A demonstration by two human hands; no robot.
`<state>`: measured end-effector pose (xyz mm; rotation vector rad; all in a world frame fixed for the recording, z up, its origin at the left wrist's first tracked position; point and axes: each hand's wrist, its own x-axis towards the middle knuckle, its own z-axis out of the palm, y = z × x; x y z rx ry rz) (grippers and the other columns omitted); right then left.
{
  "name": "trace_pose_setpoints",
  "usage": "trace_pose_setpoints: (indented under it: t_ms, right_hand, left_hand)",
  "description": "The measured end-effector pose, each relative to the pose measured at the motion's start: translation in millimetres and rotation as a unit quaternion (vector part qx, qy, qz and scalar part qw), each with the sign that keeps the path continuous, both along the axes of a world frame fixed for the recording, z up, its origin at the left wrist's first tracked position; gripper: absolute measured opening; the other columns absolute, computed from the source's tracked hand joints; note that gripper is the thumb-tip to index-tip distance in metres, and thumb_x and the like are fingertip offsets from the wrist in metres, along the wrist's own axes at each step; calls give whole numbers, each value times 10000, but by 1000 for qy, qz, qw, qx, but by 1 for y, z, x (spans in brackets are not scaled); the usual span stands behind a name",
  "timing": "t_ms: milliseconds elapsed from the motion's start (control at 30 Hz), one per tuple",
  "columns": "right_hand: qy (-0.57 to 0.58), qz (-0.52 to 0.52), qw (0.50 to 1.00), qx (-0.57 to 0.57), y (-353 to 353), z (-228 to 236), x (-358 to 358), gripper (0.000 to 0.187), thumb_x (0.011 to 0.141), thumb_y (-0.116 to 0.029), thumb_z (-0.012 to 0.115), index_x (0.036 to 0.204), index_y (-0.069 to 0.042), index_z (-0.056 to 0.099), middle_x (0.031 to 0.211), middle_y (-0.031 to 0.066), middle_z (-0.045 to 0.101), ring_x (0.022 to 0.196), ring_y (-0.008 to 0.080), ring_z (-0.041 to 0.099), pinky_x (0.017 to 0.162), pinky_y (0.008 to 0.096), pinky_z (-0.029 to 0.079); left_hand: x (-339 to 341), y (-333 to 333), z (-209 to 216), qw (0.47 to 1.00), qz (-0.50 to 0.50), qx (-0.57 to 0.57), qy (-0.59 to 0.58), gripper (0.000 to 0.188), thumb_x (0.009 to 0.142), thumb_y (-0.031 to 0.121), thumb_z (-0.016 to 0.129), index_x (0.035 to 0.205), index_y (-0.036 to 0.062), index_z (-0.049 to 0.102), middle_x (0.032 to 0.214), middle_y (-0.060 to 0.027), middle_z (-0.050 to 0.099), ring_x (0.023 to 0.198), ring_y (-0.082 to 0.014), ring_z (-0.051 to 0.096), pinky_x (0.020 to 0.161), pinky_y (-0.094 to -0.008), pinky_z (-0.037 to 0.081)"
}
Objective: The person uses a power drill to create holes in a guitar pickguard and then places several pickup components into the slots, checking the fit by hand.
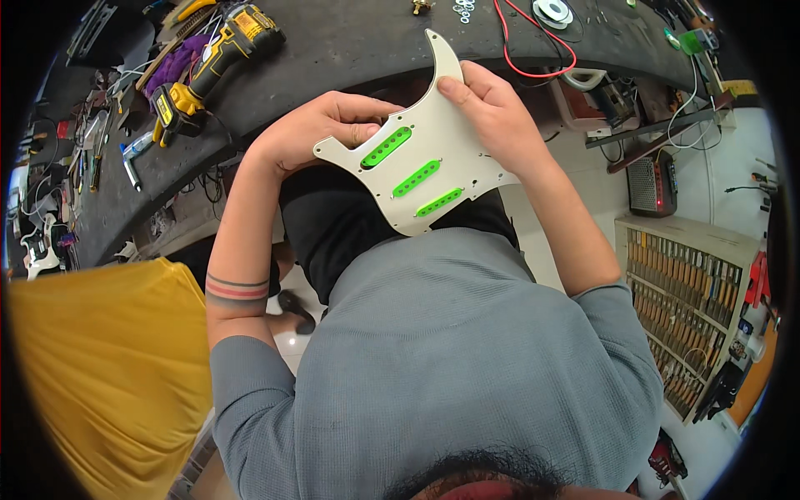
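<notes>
A cream-white guitar pickguard [454, 158] is held tilted above my lap, between my two hands. Three bright green pickups show in its slots: the upper-left pickup [387, 148], the middle pickup [416, 178] and the lower pickup [439, 202]. A dark gap shows around part of the upper-left one. My left hand [329, 125] grips the left edge, thumb near that pickup, with some fingers hidden behind the plate. My right hand [492, 108] closes on the upper right edge, its thumb on the front face and its other fingers partly behind.
A dark workbench [333, 50] curves around ahead and left. On it lie a yellow-black cordless drill [225, 62], a red cable [533, 71] and a white spool [552, 12]. A yellow cloth [108, 367] hangs at left. A rack of tools [679, 292] and a small amplifier [650, 183] stand right.
</notes>
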<state>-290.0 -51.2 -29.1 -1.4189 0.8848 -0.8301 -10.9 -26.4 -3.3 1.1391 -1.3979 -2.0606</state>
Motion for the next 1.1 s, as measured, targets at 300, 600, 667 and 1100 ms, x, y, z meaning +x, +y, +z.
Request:
trace_pose_setpoints:
  t_ms: [300, 600, 667, 1100]
  right_hand:
    - [-1, 3, 1000, 22, 4, 1, 6, 370, 1110, -386, 612, 992, -36, 626, 822, -23, 602, 748, 40, 548, 654, 265, 468]
    - [17, 6, 1000, 23, 5, -1, 8, 363, 1110, -381, 607, 1036, -28, 641, 881, 6, 654, 790, 67, 601, 703, 282, 503]
    - [22, 11, 1000, 18, 6, 2, 11, 367, 1112, -383, 600, 1043, -24, 633, 878, 9, 652, 791, 72, 601, 714, 289, 507]
    - [25, -18, 999, 34, 6, -14, 21, 366, 1126, -365, 568, 1047, -11, 616, 873, 18, 642, 793, 87, 599, 731, 304, 514]
  left_hand:
    - [10, 6, -10, 999, 11, 12, 30, 487, 1006, 82, 722, 1469, -34, 625, 1272, -111, 762, 1112, -162, 733, 984, -315, 584]
    - [10, 6, -8, 1000, 1, 4, 2, 493, 989, 105, 753, 1447, -40, 645, 1254, -113, 768, 1083, -158, 735, 971, -310, 581]
    - [11, 7, -9, 1000, 7, 9, 0, 493, 985, 102, 755, 1444, -41, 647, 1252, -116, 769, 1077, -158, 737, 970, -309, 581]
    - [17, 1, -33, 999, 19, 48, 19, 483, 944, 60, 775, 1400, -60, 672, 1191, -128, 793, 1017, -163, 770, 913, -300, 614]
